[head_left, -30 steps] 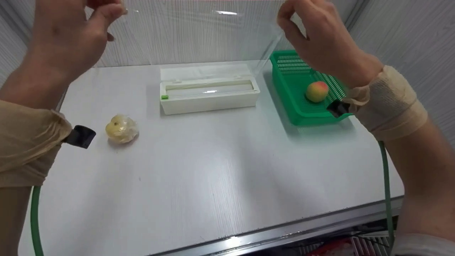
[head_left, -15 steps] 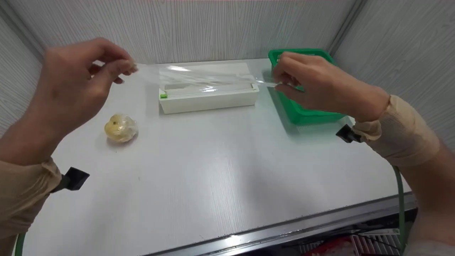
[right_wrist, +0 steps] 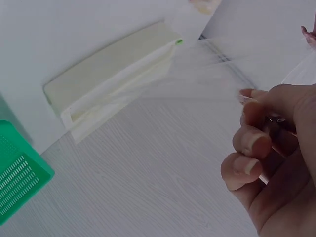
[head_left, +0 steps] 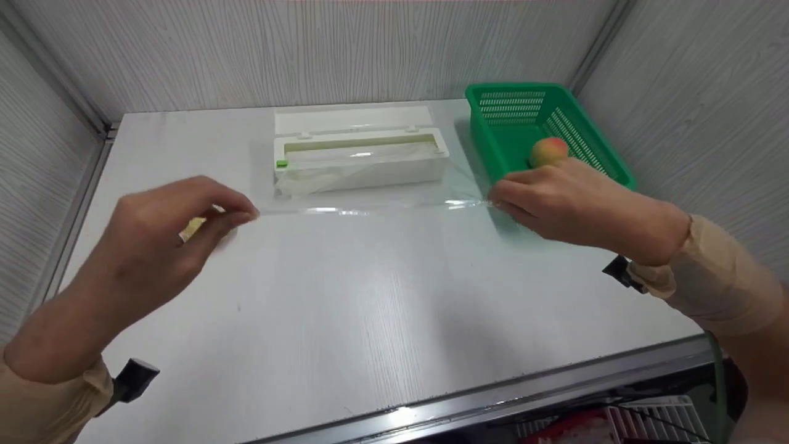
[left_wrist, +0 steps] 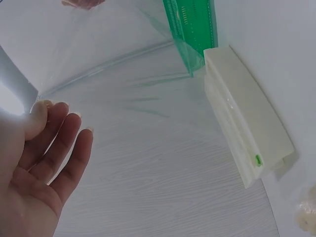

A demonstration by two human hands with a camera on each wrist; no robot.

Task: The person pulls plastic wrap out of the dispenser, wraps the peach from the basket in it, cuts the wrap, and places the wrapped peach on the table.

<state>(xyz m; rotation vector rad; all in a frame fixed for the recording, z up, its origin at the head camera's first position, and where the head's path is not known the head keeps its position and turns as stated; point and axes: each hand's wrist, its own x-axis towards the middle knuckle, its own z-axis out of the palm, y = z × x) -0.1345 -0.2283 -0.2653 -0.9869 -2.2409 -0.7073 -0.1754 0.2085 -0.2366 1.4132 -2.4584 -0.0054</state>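
At five o'clock in the head view, below the near edge of the pale, wood-grained surface [head_left: 345, 320], lies a red-and-white pack [head_left: 573, 430], too blurred for any print to be made out. At nine o'clock the left hand [head_left: 154, 240] pinches one corner of a sheet of clear plastic film [head_left: 345, 211] between thumb and fingers; at three o'clock the right hand [head_left: 555, 200] pinches the other corner. The sheet's front edge spans the centre, between the two. Behind the left hand, a round yellow fruit [head_left: 192, 228] is mostly hidden. At twelve o'clock, the film meets an open rectangular white box [head_left: 394, 177] bearing a small green tab [head_left: 282, 163]. Farther, toward two o'clock, a green slotted plastic basket [head_left: 484, 142] holds a red-and-yellow round fruit [head_left: 548, 151].
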